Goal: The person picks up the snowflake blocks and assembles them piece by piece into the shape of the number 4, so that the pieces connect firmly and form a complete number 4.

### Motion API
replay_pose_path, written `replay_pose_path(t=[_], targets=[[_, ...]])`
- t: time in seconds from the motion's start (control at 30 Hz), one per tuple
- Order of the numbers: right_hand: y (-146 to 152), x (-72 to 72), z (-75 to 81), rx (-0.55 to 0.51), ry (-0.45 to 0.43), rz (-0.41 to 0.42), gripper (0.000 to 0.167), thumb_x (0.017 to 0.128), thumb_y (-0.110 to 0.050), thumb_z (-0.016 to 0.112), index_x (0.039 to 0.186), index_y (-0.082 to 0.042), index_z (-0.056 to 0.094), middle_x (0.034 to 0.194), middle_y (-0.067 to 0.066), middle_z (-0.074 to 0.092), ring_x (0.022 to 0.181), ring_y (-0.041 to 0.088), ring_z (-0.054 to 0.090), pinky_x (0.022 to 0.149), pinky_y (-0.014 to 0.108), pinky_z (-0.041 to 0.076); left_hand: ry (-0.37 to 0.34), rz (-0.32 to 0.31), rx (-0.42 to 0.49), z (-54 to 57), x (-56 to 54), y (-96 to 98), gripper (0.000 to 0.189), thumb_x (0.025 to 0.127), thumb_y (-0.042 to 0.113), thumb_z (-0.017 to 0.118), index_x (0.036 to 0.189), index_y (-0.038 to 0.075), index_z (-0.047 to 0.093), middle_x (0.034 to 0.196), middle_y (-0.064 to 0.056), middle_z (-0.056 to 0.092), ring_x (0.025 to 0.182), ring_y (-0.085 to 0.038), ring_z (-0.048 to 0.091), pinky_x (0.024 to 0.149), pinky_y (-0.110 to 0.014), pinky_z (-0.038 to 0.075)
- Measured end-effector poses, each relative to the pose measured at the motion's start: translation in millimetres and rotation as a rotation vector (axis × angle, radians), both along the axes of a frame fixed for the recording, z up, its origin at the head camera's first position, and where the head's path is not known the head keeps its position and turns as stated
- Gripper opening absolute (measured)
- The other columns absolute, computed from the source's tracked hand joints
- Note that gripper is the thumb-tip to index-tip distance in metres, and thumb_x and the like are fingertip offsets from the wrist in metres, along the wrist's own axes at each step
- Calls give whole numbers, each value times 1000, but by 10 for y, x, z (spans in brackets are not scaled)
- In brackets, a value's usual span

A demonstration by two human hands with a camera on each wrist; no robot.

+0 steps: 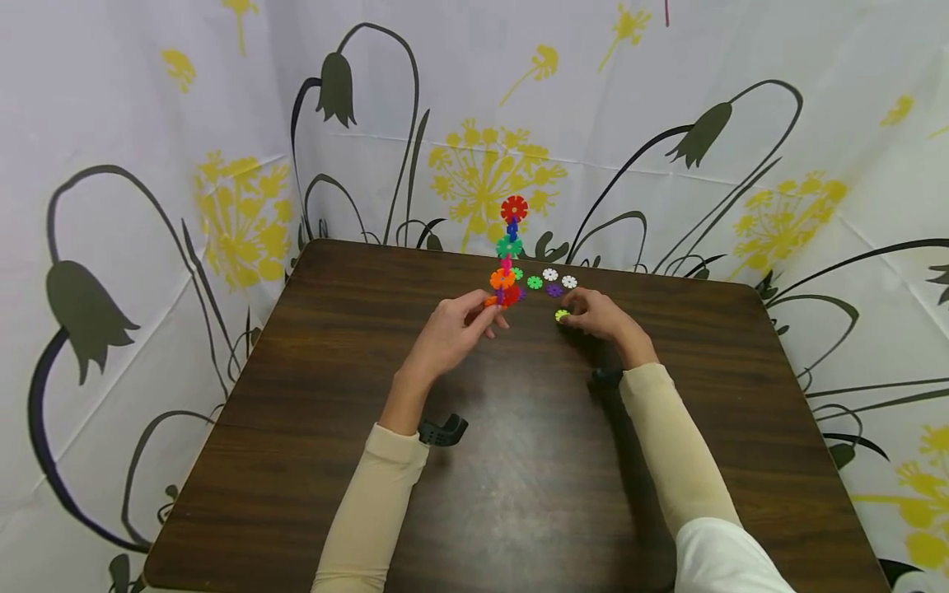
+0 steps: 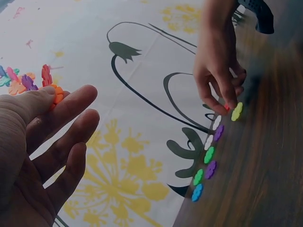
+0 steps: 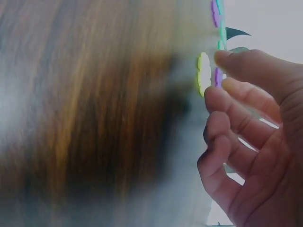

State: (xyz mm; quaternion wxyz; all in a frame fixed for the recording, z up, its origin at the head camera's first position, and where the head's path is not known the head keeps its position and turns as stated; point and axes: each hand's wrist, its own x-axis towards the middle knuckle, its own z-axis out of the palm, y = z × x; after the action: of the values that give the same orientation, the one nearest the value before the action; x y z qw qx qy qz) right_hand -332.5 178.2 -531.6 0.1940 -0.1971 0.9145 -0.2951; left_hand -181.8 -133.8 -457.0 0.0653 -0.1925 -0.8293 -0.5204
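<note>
Left fingers (image 2: 78, 101) pinch multicoloured plastic-disc chain (image 1: 509, 246); right fingers (image 3: 236, 111) parted beside yellow notched disc (image 3: 202, 75). Likely light, stiff; grip rims.

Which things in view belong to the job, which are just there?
Job:
left hand, holding linked discs
right hand, at the yellow disc
probably the other loose discs

Just there:
wrist straps
printed cloth
table, only support
</note>
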Motion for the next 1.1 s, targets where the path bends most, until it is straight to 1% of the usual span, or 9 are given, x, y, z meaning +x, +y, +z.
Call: replay_pose_path(t=[0.23,0.47,0.63,0.77,0.8,0.93,1.0,1.03,1.1], targets=[[-16,-14,39,59,4,7,34,101,-20,75,128,-3,62,111,21,72,85,26,66,74,35,55,-5,-2,-7,0,3,-12,13,111,19,62,113,12,72,94,0,81,77,-13,70,69,-30,58],[-62,-118,33,115,15,23,28,99,-16,76,118,1,65,105,19,72,79,22,66,68,31,54,-5,-7,-1,-2,1,-20,13,111,20,61,113,13,72,94,0,81,76,-13,70,69,-29,58],[-88,-160,52,126,-24,36,31,99,-19,75,117,3,63,108,18,70,84,22,64,73,31,52,-5,-8,-1,-11,-12,-19,13,111,18,62,114,12,72,94,0,81,76,-13,70,69,-29,58],[-63,-166,24,57,-29,39,30,97,-23,76,111,1,62,100,13,66,85,21,59,74,31,49,-5,-12,0,-14,-20,-14,12,111,18,62,114,12,72,94,0,81,76,-14,71,69,-30,58],[-26,-202,-27,5,-15,59,32,96,-27,79,108,-3,63,97,9,65,83,19,58,74,30,47,-6,-13,0,-14,-20,-14,13,111,19,62,114,12,72,94,0,81,76,-13,71,69,-30,58],[4,-172,-88,-116,42,55,28,95,-22,82,99,-6,58,91,6,61,84,20,55,78,32,45,-13,-9,3,-23,-18,-17,13,111,19,62,115,12,72,94,0,81,76,-14,70,70,-30,58],[5,-133,-122,-167,73,32,26,97,-18,80,98,-5,58,91,7,61,85,21,54,80,33,44,-21,-6,-1,-32,-15,-21,13,111,18,62,115,12,72,94,-1,81,76,-14,70,70,-30,58],[-23,-77,-103,-162,82,-7,22,98,-12,77,99,-3,58,93,10,61,87,23,54,82,34,44,-23,-5,-1,-38,-15,-24,12,111,18,62,115,11,72,95,-3,81,76,-14,70,70,-30,58],[-30,-31,-136,-194,107,-51,18,101,-13,75,102,-2,60,96,11,61,88,21,54,81,33,45,-28,-3,-1,-43,-11,-29,12,111,17,62,115,11,72,96,-6,82,77,-14,70,70,-30,57]])
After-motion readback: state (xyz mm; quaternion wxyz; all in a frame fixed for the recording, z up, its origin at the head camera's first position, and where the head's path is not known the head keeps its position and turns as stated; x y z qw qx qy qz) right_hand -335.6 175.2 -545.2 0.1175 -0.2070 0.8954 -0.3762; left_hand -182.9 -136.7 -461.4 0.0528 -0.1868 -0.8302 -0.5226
